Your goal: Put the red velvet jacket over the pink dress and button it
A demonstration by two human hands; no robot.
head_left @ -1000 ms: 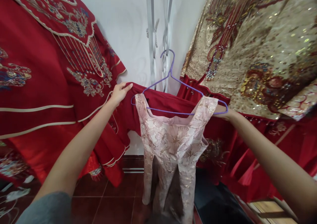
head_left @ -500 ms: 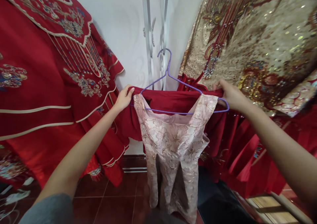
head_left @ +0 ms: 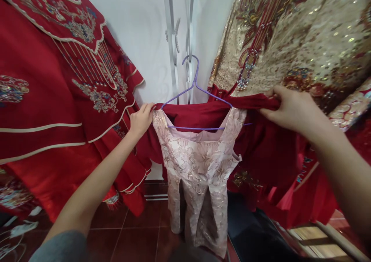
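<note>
A pink brocade dress [head_left: 197, 165] hangs on a purple wire hanger [head_left: 194, 85] in the middle. Behind it a plain red cloth [head_left: 199, 113] stretches across at hanger height. My left hand [head_left: 140, 119] is closed on the cloth's left end, beside the dress's left shoulder. My right hand [head_left: 291, 109] is closed on the cloth's right end, bunching it, to the right of the dress's right shoulder. The hanger's right tip is hidden behind the cloth and my hand.
A red embroidered robe [head_left: 52, 99] hangs at the left. A gold sequinned garment [head_left: 298, 38] hangs at the upper right over red skirts. Metal rails [head_left: 174, 41] run up a white wall behind. Dark red floor tiles [head_left: 130, 239] lie below, a wooden surface [head_left: 313, 237] at lower right.
My right hand has moved up from the hanger's right end and to the right, taking hold of the red cloth. My left hand has closed on the cloth's left end.
</note>
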